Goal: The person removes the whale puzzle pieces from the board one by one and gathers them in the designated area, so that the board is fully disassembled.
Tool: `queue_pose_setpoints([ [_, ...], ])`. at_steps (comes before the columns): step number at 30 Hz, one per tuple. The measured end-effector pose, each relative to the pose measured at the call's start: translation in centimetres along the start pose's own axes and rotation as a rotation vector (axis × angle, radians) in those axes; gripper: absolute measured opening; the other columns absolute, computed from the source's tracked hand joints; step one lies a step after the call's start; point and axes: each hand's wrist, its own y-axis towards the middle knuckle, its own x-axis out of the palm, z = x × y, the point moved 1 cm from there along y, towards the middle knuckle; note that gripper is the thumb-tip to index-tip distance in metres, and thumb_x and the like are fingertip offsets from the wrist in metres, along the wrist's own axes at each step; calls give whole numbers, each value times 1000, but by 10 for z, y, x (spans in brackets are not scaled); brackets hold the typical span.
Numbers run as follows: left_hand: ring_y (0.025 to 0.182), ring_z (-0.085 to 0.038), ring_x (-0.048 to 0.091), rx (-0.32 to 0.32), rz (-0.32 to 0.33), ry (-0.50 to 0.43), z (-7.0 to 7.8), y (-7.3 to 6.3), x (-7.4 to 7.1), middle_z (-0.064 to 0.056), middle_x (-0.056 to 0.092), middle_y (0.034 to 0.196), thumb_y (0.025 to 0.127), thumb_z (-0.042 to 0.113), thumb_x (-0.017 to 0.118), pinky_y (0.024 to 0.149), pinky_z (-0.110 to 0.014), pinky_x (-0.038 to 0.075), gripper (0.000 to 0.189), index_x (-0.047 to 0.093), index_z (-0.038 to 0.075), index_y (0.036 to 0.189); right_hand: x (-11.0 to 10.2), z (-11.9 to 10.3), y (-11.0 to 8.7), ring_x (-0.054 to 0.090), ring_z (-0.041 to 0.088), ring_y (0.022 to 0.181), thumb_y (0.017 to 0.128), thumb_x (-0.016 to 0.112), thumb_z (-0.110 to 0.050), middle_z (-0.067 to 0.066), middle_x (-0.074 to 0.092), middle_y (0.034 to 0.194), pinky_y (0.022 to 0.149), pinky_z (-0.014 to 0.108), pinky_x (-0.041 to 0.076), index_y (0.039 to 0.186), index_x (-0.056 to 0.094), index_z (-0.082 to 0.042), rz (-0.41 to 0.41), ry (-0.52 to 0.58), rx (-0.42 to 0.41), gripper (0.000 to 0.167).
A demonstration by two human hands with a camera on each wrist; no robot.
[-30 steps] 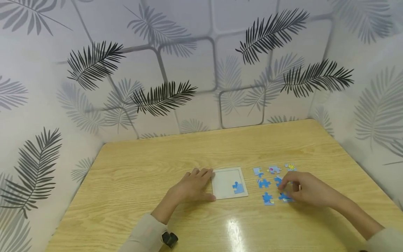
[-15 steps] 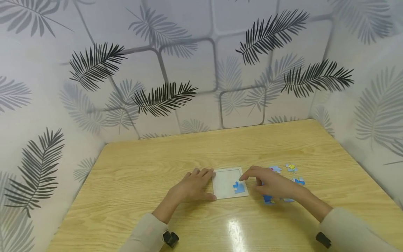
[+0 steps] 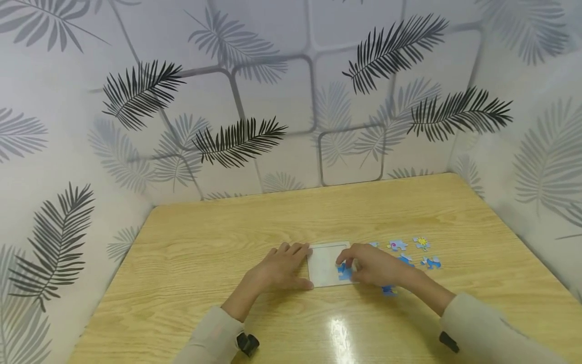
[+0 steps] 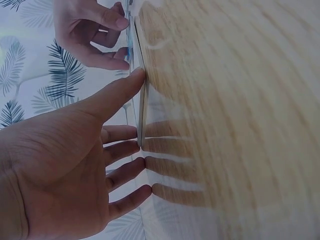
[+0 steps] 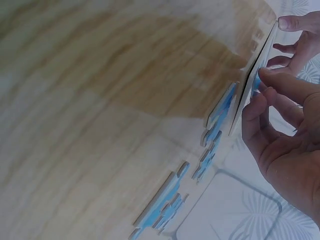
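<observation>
The left hand (image 3: 281,267) lies along the left side of a small white puzzle tray (image 3: 321,265). In the left wrist view its thumb (image 4: 117,96) and extended fingertips reach the tray's edge and the table. Curled over the right part of the tray is the right hand (image 3: 376,265), whose thumb and fingers pinch a blue puzzle piece (image 3: 344,271). The right wrist view shows that thumb (image 5: 290,86) right at the tray, with a bit of blue beside it. Fingers hide part of what lies there.
Several loose blue puzzle pieces lie right of the tray, among them one with a yellow sun (image 3: 422,242) and one with a pink spiral (image 3: 397,245). The right forearm covers part of that area. A leaf-patterned wall (image 3: 282,151) borders the wooden table (image 3: 218,237).
The right hand has moved left, from among the loose pieces across the tray's right edge to the blue piece in the tray. The left hand stays at the tray's left side.
</observation>
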Motion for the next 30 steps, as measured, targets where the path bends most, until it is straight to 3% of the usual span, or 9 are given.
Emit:
queue_pose_setpoints([
  [6,152,-35,31,11,1,-1,0,-1,-1,-6,33,167,95,54,70,121,-60,27,90,30,12,165,3,-2,1,49,4,64,85,79,7,9,59,101,62,22,49,119,72,-2,6,-11,-11,36],
  [12,152,-35,31,8,2,0,0,-2,-2,-6,34,166,96,54,70,122,-60,27,91,29,12,165,3,-4,2,50,4,66,83,81,3,5,62,102,61,23,50,118,75,-5,34,-85,16,36],
  [16,153,-35,30,8,1,-5,1,-2,-2,-6,33,167,96,54,70,122,-61,26,91,28,12,165,0,-3,-2,52,5,64,84,81,1,5,64,103,59,23,50,118,75,-6,65,-65,36,36],
  [23,152,-35,30,3,0,-6,1,-2,-1,-7,33,167,95,54,70,122,-60,27,93,27,12,165,-16,9,-20,51,6,63,87,80,-2,2,70,111,56,24,49,116,73,-12,124,39,5,32],
  [30,154,-37,27,10,3,-19,2,-3,-2,-7,32,167,96,53,71,122,-62,25,90,29,13,165,-37,21,-49,53,8,62,89,79,-5,3,69,101,54,24,48,114,73,-17,172,70,40,29],
])
